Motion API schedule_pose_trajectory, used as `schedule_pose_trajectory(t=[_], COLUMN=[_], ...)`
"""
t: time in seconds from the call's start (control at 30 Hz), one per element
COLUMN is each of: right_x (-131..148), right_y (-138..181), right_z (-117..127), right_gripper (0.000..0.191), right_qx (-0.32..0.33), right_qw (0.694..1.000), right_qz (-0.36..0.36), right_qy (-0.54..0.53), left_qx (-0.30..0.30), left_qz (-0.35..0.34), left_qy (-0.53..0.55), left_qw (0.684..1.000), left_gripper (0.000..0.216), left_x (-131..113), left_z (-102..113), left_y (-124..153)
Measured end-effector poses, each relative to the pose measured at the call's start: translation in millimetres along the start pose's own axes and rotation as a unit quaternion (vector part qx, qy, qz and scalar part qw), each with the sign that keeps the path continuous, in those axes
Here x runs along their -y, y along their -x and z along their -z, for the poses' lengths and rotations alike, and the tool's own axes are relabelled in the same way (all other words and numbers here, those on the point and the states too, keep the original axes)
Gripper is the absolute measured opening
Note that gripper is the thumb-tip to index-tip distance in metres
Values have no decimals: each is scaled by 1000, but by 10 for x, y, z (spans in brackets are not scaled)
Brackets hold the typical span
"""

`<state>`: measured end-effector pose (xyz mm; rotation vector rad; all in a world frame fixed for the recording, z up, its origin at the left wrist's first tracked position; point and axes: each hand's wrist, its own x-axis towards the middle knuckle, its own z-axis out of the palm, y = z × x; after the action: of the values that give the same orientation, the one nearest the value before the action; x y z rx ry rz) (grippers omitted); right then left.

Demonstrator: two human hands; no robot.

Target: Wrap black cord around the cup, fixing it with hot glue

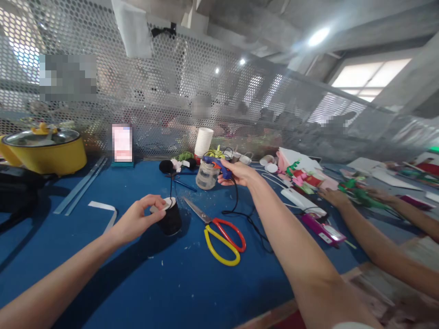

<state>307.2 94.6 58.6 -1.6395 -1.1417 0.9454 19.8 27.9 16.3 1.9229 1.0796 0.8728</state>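
Note:
My left hand [139, 219] pinches a small white piece on top of a black spool [170, 219] that stands on the blue table [144, 274]. A thin black thread rises from the spool. Further back, my right hand [236, 173] is closed round the blue glue gun [216, 165], whose nozzle points left over a clear glass jar [206, 175]. The gun's black cord [245, 214] trails down across the table. Scissors [219, 233] with one red and one yellow handle lie between my two arms.
A yellow pot with a glass lid [44, 148] stands at far left, with metal strips [82, 185] beside it. A perforated metal screen [171, 91] closes the back. On the right, another person's hands [338, 196] work on green and pink craft pieces. White cups [203, 141] stand behind the jar.

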Motion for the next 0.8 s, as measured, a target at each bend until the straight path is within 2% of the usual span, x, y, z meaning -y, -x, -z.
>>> schedule_pose_trajectory(t=[0.13, 0.27, 0.37, 0.47, 0.53, 0.6, 0.67, 0.73, 0.8], right_x=[-37, -32, -19, -33, -70, -124, -187, -249, -306], right_y=[11, 87, 264, 573, 813, 1031, 1193, 1289, 1332], right_z=[-122, -207, -261, -317, -357, -397, -435, -469, -496], right_gripper=[21, 18, 14, 12, 12, 15, 16, 16, 17], right_qx=[7, -10, -29, -18, 26, 94, 133, 142, 122], right_qw=[999, 992, 980, 977, 978, 977, 977, 977, 980], right_qz=[19, 100, 164, 201, 204, 189, 168, 156, 153], right_qy=[-39, -77, -104, -73, -28, -22, -12, 4, 33], left_qx=[7, 8, 2, 10, 14, 11, 18, 32, 39], left_qz=[1, 22, 45, 52, 56, 62, 63, 64, 70], left_qy=[6, 37, 68, 113, 143, 165, 174, 173, 170], left_qw=[1000, 999, 997, 992, 988, 984, 982, 982, 982], left_gripper=[19, 25, 27, 22, 19, 16, 14, 13, 14], left_x=[-2, 13, 35, 61, 77, 93, 106, 113, 109], left_z=[30, 29, 17, 5, 0, -2, -2, 1, 5], left_y=[-9, -19, -18, -12, -9, -8, -7, -7, -8])
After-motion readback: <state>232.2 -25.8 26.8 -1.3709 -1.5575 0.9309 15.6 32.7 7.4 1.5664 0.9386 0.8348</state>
